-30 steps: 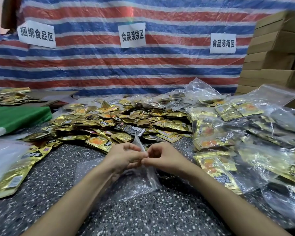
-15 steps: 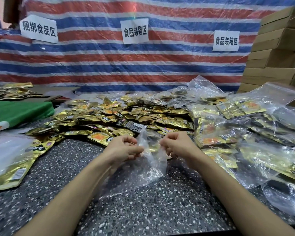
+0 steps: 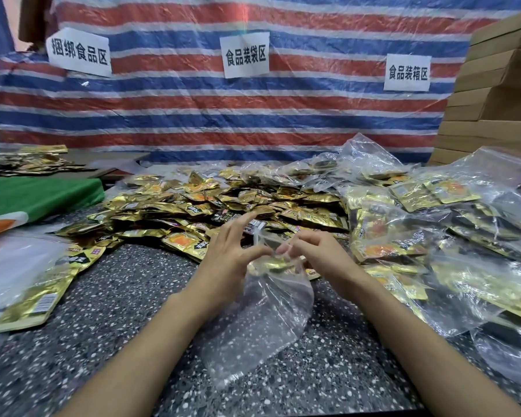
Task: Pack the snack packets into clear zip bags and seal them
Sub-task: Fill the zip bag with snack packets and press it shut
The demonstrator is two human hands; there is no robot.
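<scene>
A clear zip bag (image 3: 268, 320) hangs limp over the speckled table (image 3: 118, 311), its mouth raised between my hands. My right hand (image 3: 316, 254) pinches the bag's rim on the right side. My left hand (image 3: 232, 251) is at the left side of the mouth with fingers spread and the index finger lifted; only its thumb lies against the rim. A gold packet shows through the plastic near the mouth; I cannot tell whether it is inside. Just beyond my hands lies a wide heap of gold snack packets (image 3: 193, 206).
Filled clear bags of packets (image 3: 433, 236) are piled at the right. Stacked cardboard boxes (image 3: 494, 85) stand behind them. On the left lie a green cloth (image 3: 36, 197), empty clear bags (image 3: 12, 266) and larger gold packets (image 3: 42, 296). A striped tarp with paper signs closes the back.
My hands went from pinching the bag's top together to pulling it apart and moved toward the heap. The left hand's fingers have spread off the rim.
</scene>
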